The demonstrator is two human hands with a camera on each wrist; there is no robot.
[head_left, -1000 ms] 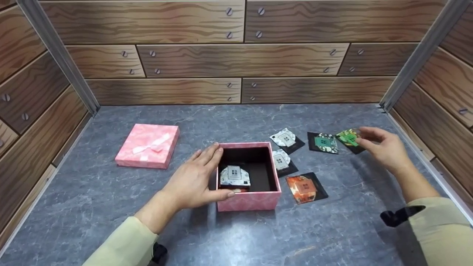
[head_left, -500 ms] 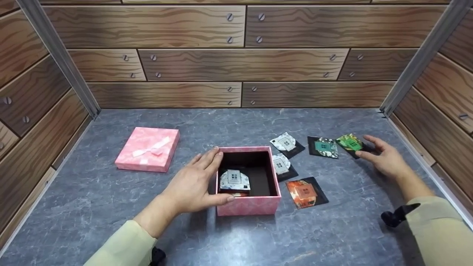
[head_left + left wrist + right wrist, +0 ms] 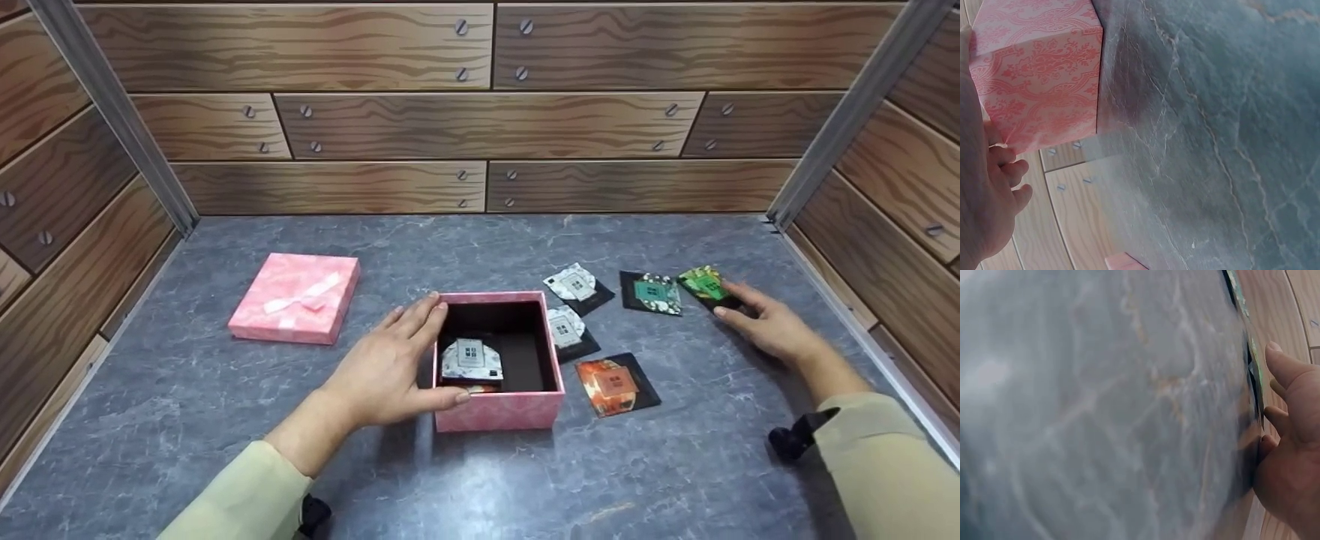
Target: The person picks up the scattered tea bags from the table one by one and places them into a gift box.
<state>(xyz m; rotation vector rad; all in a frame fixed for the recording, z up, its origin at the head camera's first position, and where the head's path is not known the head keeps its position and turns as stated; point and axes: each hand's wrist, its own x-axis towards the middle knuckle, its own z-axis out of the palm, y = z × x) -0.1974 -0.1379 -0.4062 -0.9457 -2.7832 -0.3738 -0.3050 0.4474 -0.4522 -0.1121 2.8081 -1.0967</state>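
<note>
The green packet (image 3: pixel 703 283) is seen on the worktop (image 3: pixel 675 480) at about two o'clock from the pink box (image 3: pixel 495 414), with the teal packet (image 3: pixel 652 292) just beside it at nine o'clock. Its four o'clock edge is met by the right hand (image 3: pixel 766 324), thumb and forefinger set apart there; whether the packet is pinched cannot be told. Light, thin, slick handling is to be expected (foil or film, perhaps), with easy bending, so hold is best taken at that outer edge, flat between thumb and fingertip. The box is steadied by the left hand (image 3: pixel 381 369), its fingers laid straight along the nine o'clock wall and its thumb reaching across the six o'clock wall; its card might be dented by a hard squeeze.
</note>
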